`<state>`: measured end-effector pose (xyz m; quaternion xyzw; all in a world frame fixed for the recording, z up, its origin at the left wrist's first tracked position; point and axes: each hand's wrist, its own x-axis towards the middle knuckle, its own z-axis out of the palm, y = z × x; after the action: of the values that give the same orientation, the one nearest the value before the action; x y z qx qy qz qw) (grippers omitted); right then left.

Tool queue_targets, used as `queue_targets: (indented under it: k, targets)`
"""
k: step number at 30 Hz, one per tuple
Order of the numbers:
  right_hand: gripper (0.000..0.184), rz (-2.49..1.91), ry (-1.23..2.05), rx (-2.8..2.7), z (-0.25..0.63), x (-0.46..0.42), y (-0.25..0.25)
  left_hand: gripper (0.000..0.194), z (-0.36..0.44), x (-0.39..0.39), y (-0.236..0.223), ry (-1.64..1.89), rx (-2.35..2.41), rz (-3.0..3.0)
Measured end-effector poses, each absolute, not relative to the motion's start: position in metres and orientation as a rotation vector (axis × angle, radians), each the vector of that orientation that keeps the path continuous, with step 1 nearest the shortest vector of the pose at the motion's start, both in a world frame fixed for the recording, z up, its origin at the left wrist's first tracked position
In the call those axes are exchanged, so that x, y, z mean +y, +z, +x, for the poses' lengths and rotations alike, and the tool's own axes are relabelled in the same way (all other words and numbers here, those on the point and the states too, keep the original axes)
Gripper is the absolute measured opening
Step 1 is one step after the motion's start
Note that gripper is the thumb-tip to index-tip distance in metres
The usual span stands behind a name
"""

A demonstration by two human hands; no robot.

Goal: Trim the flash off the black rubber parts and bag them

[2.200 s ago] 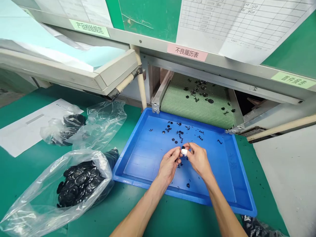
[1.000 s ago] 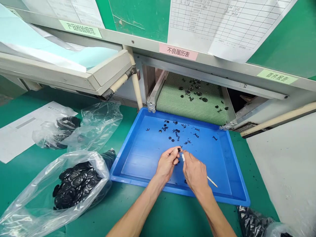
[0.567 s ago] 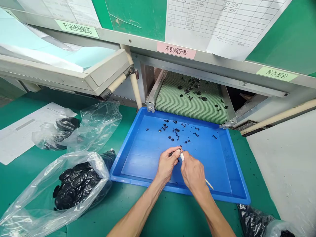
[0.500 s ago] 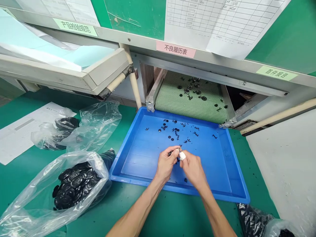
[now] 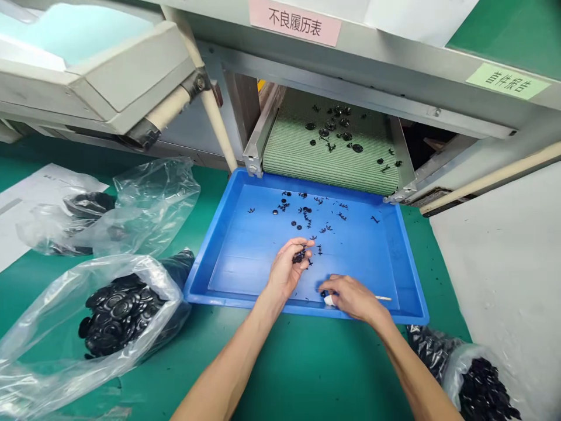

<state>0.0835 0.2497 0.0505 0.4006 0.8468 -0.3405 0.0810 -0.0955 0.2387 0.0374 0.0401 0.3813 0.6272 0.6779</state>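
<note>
My left hand [image 5: 287, 266] is over the blue tray [image 5: 416, 286], its curled fingers closed round several small black moulded parts [image 5: 300, 256]. Down at the tray's near edge, my right hand [image 5: 353, 297] is closed with its fingertips at a small black piece [image 5: 324, 293]. A white covering [image 5: 328, 300] shows at its thumb. From behind the palm sticks out a thin pale stick [image 5: 384, 298]; the rest of it is hidden. Small round black parts [image 5: 297, 225] and branched black scraps [image 5: 342, 216] lie scattered across the tray floor.
Behind the tray is a green conveyor belt [image 5: 293, 158] carrying black parts. On the left stand an open plastic bag of black discs [image 5: 118, 310] and a smaller clear bag [image 5: 153, 193]. Another bag of black pieces [image 5: 482, 386] is at lower right. A grey shelf [image 5: 127, 76] overhangs the left.
My hands have come apart from their meeting point. The right hand has moved down and right to the tray's near edge; the left still holds black parts. The view has tilted down.
</note>
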Motion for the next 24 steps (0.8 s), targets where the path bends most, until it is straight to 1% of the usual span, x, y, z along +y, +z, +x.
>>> queue_targets:
  k: [2,5,7,9,11,14,19,24]
  targets:
    - [0.039,1.172,-0.954,2.531,0.079,0.245,0.046,0.02,-0.096,0.238,0.039,1.416,0.857,0.088]
    - [0.029,1.19,-0.95,2.522,0.075,0.248,0.042,0.024,-0.096,0.238,0.04,1.403,0.874,0.062]
    - [0.024,1.233,-1.071,2.546,0.078,0.253,0.044,0.034,-0.095,0.238,0.039,1.353,0.913,0.065]
    - [0.021,1.366,-1.248,2.579,0.083,0.257,0.051,0.042,-0.093,0.236,0.038,1.271,0.957,0.132]
    - [0.019,1.549,-1.39,2.608,0.086,0.26,0.06,0.043,-0.089,0.234,0.038,1.188,0.988,0.273]
    - [0.018,1.662,-1.456,2.744,0.084,0.261,0.073,0.042,-0.082,0.23,0.04,1.079,0.948,0.516]
    - [0.023,1.634,-1.392,2.963,0.068,0.262,0.081,0.044,-0.083,0.228,0.043,1.032,0.813,0.596]
    - [0.034,1.526,-1.185,3.037,0.069,0.265,0.082,0.036,-0.09,0.229,0.043,1.103,0.754,0.487]
